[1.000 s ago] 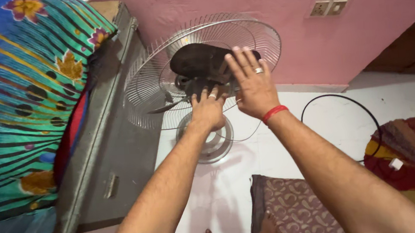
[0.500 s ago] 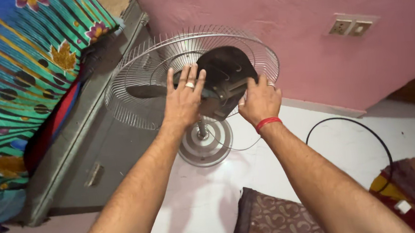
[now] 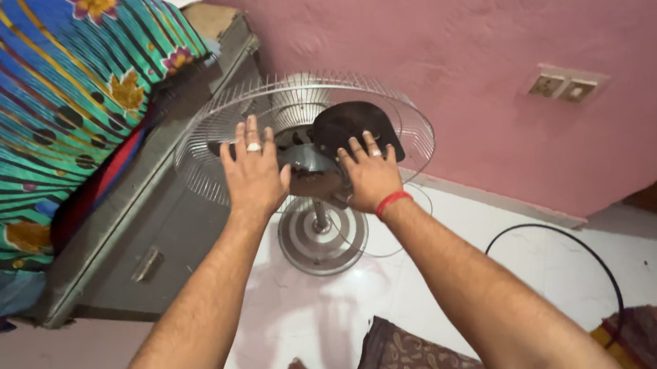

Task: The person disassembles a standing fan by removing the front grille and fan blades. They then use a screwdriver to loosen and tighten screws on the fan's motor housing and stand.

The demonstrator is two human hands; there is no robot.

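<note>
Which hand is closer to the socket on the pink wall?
The right hand. It rests on the fan's dark blade, the side toward the wall socket. The left hand lies on the wire guard, farther away.

Fan blade [image 3: 355, 127] black, wire guard [image 3: 210, 139] silver, round base [image 3: 322, 239] grey with concentric rings. Wristband [image 3: 392, 201] red. Wall [image 3: 441, 38] pink. Bedsheet [image 3: 38, 105] teal, multicolour stripes plus flowers. Cable [image 3: 579, 244] black. Floor [image 3: 292, 318] white.
</note>
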